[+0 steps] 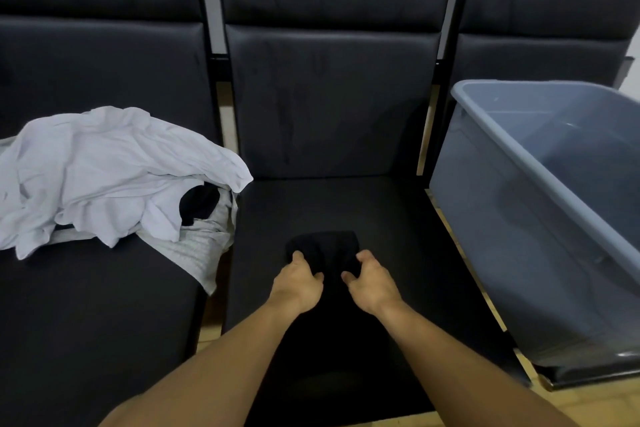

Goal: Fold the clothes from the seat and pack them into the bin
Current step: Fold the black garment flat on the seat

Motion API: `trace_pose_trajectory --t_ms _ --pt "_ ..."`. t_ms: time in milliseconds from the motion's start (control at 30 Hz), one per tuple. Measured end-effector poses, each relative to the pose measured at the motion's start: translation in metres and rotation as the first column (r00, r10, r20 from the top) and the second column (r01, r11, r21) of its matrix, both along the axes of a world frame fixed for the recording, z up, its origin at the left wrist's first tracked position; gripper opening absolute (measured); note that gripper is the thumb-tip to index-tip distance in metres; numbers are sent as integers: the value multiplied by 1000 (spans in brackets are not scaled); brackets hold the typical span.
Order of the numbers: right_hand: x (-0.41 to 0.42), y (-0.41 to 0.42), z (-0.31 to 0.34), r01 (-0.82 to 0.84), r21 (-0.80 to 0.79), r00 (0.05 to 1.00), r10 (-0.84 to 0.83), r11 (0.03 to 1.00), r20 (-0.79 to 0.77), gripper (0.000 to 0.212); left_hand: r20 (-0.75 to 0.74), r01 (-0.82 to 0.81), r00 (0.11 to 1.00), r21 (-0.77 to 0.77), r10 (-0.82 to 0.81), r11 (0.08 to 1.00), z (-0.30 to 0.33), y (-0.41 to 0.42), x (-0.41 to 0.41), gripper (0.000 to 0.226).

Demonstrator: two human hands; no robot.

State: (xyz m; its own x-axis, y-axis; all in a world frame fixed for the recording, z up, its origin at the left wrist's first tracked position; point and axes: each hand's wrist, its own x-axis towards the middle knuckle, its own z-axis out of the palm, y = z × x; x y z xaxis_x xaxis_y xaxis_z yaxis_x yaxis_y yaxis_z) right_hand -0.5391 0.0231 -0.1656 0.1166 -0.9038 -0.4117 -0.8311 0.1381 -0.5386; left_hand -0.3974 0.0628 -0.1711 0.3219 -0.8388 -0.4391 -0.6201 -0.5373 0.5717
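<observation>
Both hands, left hand (pixel 300 279) and right hand (pixel 369 279), grip small folded black garment (pixel 323 248) on middle seat (pixel 398 236); bin (pixel 540 163) looks empty, white pile (pixel 104 170) unfolded. Early stage.

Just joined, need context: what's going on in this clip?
A person is folding laundry on a row of black seats. Both hands, left hand and right hand, grip a small black garment on the middle seat. A heap of white and grey clothes waits on the seat to the left. The grey bin on the right looks empty so far.
</observation>
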Motion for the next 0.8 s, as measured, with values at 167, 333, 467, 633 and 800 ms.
trace_pose_trajectory --t_ms 167,333,467,633,800 --pt "-13 -6 49 -20 -288 998 36 958 47 43 -181 -39 983 -301 -17 953 36 -17 -4 38" --pt "-38 -33 136 86 -509 989 -13 857 145 41 -244 -71 965 -588 -92 806 124 -54 -30 22" --pt "-82 -63 210 249 -590 952 -84 768 293 37 -256 -74 954 -706 -157 704 202 -90 -73 30" --pt "-164 -94 261 336 -641 924 -112 690 365 26 -178 67 941 -736 -287 674 271 -141 -148 41" --pt "-235 -130 273 360 -692 928 -164 626 334 20 -51 266 917 -662 -396 701 300 -187 -223 30"
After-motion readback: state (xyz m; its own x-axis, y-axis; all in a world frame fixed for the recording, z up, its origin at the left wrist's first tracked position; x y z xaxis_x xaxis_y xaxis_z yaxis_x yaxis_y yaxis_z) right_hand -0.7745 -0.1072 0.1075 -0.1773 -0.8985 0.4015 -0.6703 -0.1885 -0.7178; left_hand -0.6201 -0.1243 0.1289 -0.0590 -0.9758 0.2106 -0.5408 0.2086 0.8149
